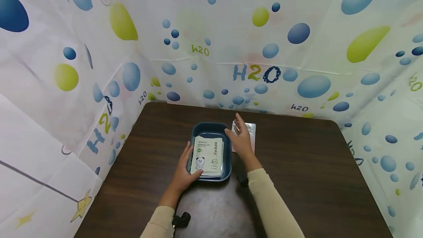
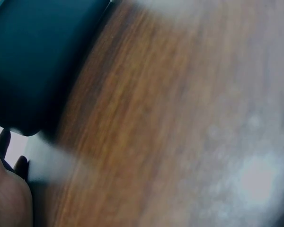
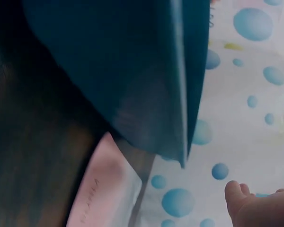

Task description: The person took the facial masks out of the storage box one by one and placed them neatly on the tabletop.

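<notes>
A dark blue rectangular tray [image 1: 227,170] holds a small stack of white-and-green essential oil patch packets [image 1: 208,157], the top one printed with a cartoon bear. My left hand [image 1: 183,172] grips the tray's near left corner, fingers along the outer wall and thumb over the rim. In the left wrist view, part of that hand [image 2: 9,198] shows below the tray [image 2: 38,56]. My right hand [image 1: 241,140] is by the far right corner, fingers extended and thumb close to the rim; contact cannot be told. Beyond it lies a silver-and-pink packet [image 1: 252,131], partly covered by the hand.
All of this is on a dark brown wooden table [image 1: 297,164]. A white curtain [image 1: 224,32] with blue and green dots and H2O lettering hangs behind the table and at its sides. Black wrist cameras [image 1: 181,219] are strapped to both wrists.
</notes>
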Demonstrator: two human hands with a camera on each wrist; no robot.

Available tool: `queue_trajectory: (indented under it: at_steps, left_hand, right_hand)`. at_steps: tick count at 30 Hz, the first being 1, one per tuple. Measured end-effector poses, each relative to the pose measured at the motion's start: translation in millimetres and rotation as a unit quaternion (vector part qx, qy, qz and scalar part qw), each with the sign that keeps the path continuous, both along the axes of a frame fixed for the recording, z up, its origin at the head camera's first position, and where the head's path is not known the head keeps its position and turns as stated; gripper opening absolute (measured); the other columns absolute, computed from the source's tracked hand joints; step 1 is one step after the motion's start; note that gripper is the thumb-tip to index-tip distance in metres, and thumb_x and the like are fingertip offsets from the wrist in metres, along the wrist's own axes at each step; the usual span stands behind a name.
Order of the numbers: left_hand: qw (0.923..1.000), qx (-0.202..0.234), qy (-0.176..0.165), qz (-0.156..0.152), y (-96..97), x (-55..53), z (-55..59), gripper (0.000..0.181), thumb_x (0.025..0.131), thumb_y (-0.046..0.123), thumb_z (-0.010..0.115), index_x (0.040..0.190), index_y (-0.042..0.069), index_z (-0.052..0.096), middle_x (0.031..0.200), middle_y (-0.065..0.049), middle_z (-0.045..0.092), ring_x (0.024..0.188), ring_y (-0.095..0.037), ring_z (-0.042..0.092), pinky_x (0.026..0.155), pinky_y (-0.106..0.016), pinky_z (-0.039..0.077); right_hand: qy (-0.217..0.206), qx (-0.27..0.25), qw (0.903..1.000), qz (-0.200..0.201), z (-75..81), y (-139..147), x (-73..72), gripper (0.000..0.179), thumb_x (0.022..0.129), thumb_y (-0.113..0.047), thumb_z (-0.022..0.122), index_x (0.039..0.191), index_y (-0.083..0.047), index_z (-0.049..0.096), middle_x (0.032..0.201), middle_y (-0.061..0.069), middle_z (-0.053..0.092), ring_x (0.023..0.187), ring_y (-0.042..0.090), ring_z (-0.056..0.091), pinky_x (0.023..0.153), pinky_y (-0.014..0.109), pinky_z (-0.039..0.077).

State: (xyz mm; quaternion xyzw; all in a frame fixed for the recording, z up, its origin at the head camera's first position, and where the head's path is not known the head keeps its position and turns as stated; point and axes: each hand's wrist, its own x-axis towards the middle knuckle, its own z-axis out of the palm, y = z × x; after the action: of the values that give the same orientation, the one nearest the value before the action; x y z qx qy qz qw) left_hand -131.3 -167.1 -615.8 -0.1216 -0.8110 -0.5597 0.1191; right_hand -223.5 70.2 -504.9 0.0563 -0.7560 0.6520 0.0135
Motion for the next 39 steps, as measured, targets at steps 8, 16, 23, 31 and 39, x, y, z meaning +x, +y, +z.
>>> queue_trajectory:
  at_steps: [8, 16, 23, 31, 39]
  left_hand:
    - [0.9999, 0.002, -0.009, 0.004, 2.9, 0.7, 1.0, 0.1, 0.075, 0.025, 0.083, 0.159, 0.006, 0.033, 0.172, -0.01, 0.017, 0.155, -0.044, 0.019, 0.113, -0.076, 0.021]
    - [0.9999, 0.004, -0.007, 0.007, 3.9, 1.0, 2.1, 0.1, 0.075, 0.022, 0.083, 0.159, 0.004, 0.033, 0.172, -0.013, 0.017, 0.154, -0.046, 0.02, 0.112, -0.078, 0.021]
    - [1.0, 0.0, -0.001, 0.004, 3.0, -0.1, 0.0, 0.1, 0.075, 0.026, 0.083, 0.158, 0.003, 0.033, 0.172, -0.013, 0.018, 0.152, -0.049, 0.021, 0.11, -0.08, 0.022]
    - [1.0, -0.003, -0.006, 0.006, 2.2, -0.8, -1.6, 0.097, 0.076, 0.027, 0.081, 0.159, 0.006, 0.034, 0.172, -0.011, 0.019, 0.154, -0.046, 0.019, 0.112, -0.079, 0.019]
    - [1.0, -0.007, 0.001, 0.006, 2.0, 0.2, -3.5, 0.096, 0.077, 0.027, 0.082, 0.159, 0.009, 0.035, 0.172, -0.01, 0.019, 0.154, -0.045, 0.021, 0.112, -0.078, 0.022]
  right_hand:
    - [-0.017, -0.014, 0.9996, 0.019, -16.3, -16.8, 9.4, 0.077, 0.098, -0.015, 0.066, 0.163, -0.017, 0.025, 0.17, 0.01, 0.026, 0.157, 0.03, 0.026, 0.125, 0.048, 0.025]
    - [-0.028, -0.025, 0.9989, 0.027, -27.8, -36.5, 20.9, 0.077, 0.095, -0.011, 0.068, 0.161, -0.012, 0.029, 0.169, 0.012, 0.028, 0.157, 0.031, 0.025, 0.127, 0.047, 0.021]
    - [-0.032, -0.045, 0.9984, 0.014, -36.2, -47.9, 27.8, 0.077, 0.094, -0.005, 0.068, 0.16, -0.01, 0.03, 0.169, 0.014, 0.026, 0.159, 0.031, 0.019, 0.127, 0.05, 0.017]
    - [-0.074, -0.056, 0.9955, -0.018, -39.4, -53.3, 33.1, 0.075, 0.092, -0.008, 0.069, 0.159, -0.011, 0.033, 0.169, 0.016, 0.027, 0.159, 0.035, 0.017, 0.126, 0.058, 0.017]
    - [-0.122, -0.095, 0.9876, -0.027, -43.5, -57.1, 40.9, 0.074, 0.091, -0.014, 0.068, 0.158, -0.012, 0.034, 0.169, 0.017, 0.025, 0.154, 0.037, 0.025, 0.124, 0.06, 0.021]
